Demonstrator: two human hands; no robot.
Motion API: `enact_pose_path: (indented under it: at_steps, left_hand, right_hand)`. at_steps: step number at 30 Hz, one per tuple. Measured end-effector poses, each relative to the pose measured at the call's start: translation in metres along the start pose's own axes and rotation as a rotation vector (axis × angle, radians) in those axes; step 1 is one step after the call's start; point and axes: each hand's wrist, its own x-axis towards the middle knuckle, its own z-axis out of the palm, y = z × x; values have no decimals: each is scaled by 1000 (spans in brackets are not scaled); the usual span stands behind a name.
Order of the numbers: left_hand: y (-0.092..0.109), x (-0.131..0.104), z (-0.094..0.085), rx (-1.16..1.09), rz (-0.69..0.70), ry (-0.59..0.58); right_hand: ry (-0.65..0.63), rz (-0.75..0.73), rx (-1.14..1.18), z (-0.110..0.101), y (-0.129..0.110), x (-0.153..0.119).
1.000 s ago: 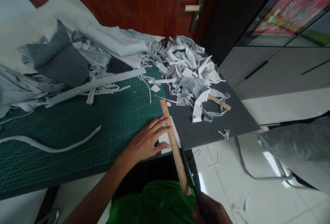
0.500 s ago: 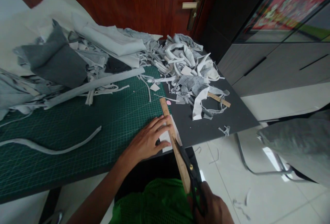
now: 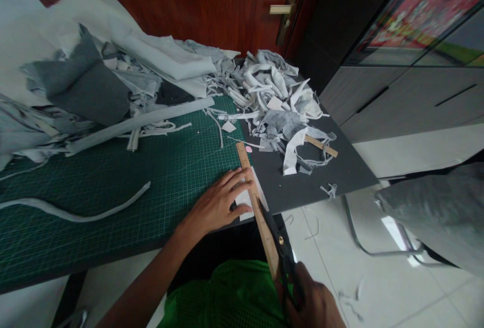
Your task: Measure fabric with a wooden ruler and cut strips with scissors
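Note:
My left hand [image 3: 221,198] lies with fingers spread across a wooden ruler [image 3: 267,240], pressing it onto a small white piece of fabric or paper [image 3: 244,199] at the table's front edge. The ruler's near end sticks out past the edge toward my body. In my right hand [image 3: 316,299] is a pair of black scissors [image 3: 282,241], gripped by the handles. Their blades run along the ruler's right side, tips over the white piece; whether they bite into it I cannot tell.
A green cutting mat [image 3: 170,167] covers the left of the dark table [image 3: 298,187]. Heaped grey and white fabric scraps [image 3: 280,81] lie at the back, with a second wooden ruler [image 3: 321,145] beside them. A fabric strip [image 3: 75,214] crosses the mat. At right stands a chair [image 3: 378,253].
The view has shifted slightly. My hands, the ruler and the scissors keep nearly the same places relative to each other.

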Motion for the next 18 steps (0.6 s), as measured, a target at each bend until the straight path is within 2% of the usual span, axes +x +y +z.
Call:
enact_pose_path:
  at_steps: [3,8,14,18]
  left_hand:
    - [0,0,0,-5,1,8]
    - [0,0,0,-4,6,9]
    - [-1,0,1,-8,10,12]
    - [-1,0,1,-23,9,19]
  right_hand:
    - [-23,28,-21,-3,1,1]
    - [26,38,-85,-1,2,0]
    - [40,31,-36,6,8,-1]
    - [96,16,-5,9,9,-2]
